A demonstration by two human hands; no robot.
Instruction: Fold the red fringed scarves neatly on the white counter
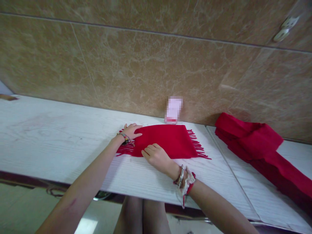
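A red scarf [168, 139] with fringed ends lies folded into a flat rectangle on the white wood-grain table. My left hand [133, 131] rests on its left end with the fingers spread out, over part of the fringe. At the near edge of the cloth is my right hand [156, 157], its fingers curled together against the scarf. Whether cloth is pinched under those fingers is hidden. Right of my hands, the other fringe [198, 146] lies loose on the table.
A phone [174, 109], blurred out, leans on the brown marble-patterned wall [136, 65] behind the scarf. More red fabric [253, 139] lies in a long loose heap at the right, past a table seam [231, 172]. A white fixture [286, 28] is on the wall, upper right.
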